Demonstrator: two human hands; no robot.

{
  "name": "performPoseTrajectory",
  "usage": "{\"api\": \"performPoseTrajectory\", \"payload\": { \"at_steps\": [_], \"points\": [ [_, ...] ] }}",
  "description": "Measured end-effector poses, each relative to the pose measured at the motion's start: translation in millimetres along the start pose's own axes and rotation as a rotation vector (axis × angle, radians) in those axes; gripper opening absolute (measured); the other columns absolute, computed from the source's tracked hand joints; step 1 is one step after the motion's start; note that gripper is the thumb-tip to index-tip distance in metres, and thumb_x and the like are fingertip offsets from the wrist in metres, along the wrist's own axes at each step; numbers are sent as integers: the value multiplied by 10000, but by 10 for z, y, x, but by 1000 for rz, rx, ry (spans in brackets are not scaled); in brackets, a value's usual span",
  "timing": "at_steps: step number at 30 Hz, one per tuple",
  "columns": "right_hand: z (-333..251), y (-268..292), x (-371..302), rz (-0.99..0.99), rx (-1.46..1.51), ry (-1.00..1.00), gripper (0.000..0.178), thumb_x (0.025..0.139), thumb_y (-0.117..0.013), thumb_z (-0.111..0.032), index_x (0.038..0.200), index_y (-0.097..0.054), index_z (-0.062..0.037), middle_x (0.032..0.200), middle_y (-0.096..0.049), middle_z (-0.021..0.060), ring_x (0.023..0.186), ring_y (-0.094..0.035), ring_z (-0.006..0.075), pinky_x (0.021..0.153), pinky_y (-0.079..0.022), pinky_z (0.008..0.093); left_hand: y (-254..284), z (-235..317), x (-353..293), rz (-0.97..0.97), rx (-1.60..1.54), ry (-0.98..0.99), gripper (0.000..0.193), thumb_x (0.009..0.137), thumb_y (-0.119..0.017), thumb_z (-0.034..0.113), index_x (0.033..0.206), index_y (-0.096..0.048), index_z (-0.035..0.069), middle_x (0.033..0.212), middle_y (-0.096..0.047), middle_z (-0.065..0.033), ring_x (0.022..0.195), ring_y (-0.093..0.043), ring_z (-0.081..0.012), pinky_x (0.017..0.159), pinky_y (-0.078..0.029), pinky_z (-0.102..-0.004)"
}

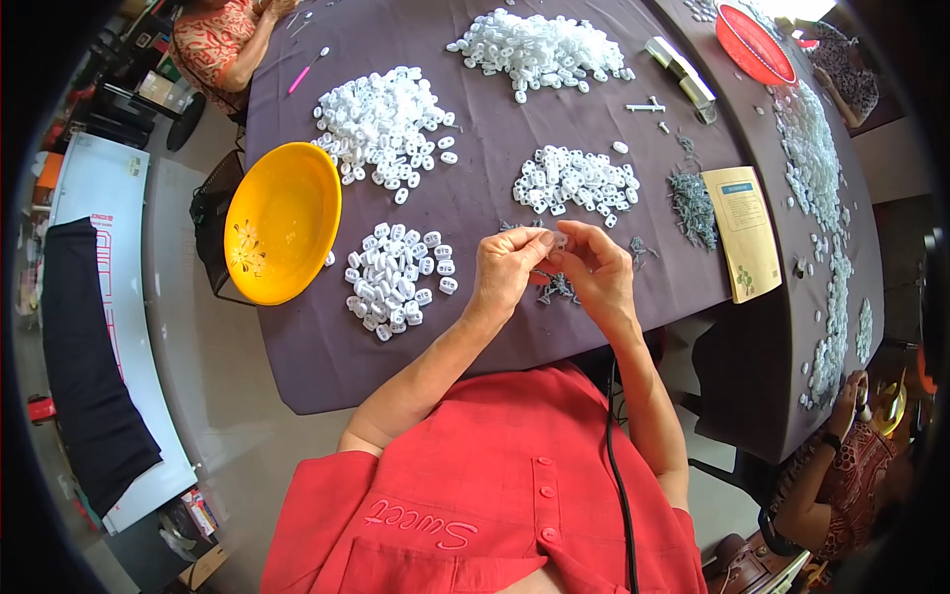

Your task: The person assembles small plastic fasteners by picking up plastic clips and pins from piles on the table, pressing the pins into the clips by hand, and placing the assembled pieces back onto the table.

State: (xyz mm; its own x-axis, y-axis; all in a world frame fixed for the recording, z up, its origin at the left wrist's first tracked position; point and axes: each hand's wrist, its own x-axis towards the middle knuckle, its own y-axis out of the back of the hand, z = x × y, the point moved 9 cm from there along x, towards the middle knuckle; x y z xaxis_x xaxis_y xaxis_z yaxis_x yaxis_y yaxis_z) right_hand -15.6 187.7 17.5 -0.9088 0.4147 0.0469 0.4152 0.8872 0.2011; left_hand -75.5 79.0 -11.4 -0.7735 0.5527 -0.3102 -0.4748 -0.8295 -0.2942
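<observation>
My left hand (507,265) and my right hand (600,273) meet over the near edge of the table, fingertips pinched together. Between them is a small whitish plastic piece (560,241), mostly covered by the fingers. Just beyond my hands lies a heap of white oval plastic pieces with holes (576,181). Small dark grey screw-like pieces (560,289) are scattered under and around my hands. To the left is a group of thicker white oval pieces with dark slots (391,280).
A yellow bowl (282,223) sits at the table's left edge. Larger white heaps (381,119) (539,49) lie farther back. On the right are a grey screw-like pile (693,203), a tan paper packet (744,233) and a red basket (754,45). Other people sit around the tables.
</observation>
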Motion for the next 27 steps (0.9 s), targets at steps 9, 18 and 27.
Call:
{"api": "performPoseTrajectory", "payload": {
  "at_steps": [9,18,27],
  "points": [
    [75,-81,5,-60,247,-87,354,821,-576,77,1166,-517,24,851,-564,11,774,-534,64,674,-455,190,70,-4,31,7,-14,-19,178,875,-592,163,916,-659,3,748,-656,-62,592,-630,-125,526,-519,-234],
    [79,-50,-23,-8,265,-95,309,830,-571,66,1135,-546,24,854,-558,-9,770,-527,43,672,-451,183,30,0,8,19,-53,-15,196,884,-572,164,886,-659,-12,722,-650,-52,583,-629,-111,491,-495,-205],
    [-30,38,-5,25,84,27,224,803,-599,3,1025,-624,-7,729,-532,-7,640,-504,56,599,-429,217,155,84,61,19,81,-28,192,888,-578,162,931,-649,-11,786,-657,-69,598,-623,-107,525,-519,-229]
  ]
}}
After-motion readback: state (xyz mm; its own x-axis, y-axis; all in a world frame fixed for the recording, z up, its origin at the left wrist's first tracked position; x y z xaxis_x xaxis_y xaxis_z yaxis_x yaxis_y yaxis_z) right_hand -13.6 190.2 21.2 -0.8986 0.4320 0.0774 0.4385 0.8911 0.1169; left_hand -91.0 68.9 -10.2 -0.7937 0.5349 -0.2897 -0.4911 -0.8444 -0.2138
